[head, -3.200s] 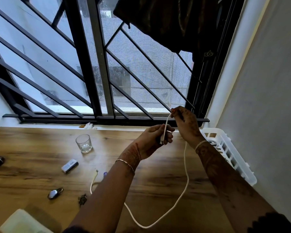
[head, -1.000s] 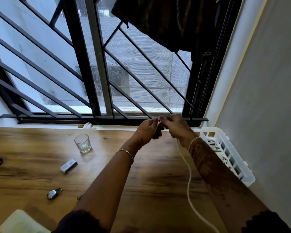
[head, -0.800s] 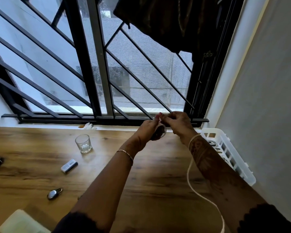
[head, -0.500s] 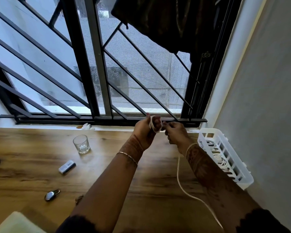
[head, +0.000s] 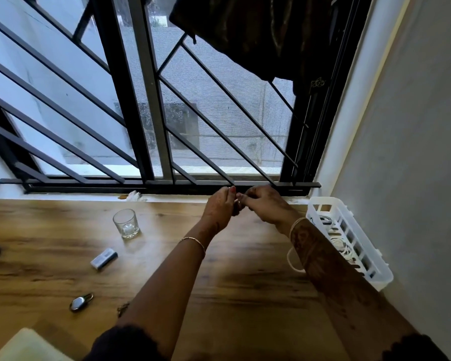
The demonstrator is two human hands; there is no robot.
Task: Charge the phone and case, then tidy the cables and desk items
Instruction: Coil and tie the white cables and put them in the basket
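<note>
Drawn up, cable (head: pixel 291 260) seemingly hangs downward beneath right hand (head: pixel 267 207).

A thin gold bangle (head: pixel 193 241) rings the left wrist, a second bangle (head: pixel 296 223) the right. Dark, scallop-edged sleeves (head: pixel 123 342). Henna patterns (head: pixel 320 256) climb the forearm from the right hand (head: pixel 266 205).

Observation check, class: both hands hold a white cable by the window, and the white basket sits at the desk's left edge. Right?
No. The head view shows the white basket at the right edge of the desk. The left hand and right hand do hold the white cable.
</note>
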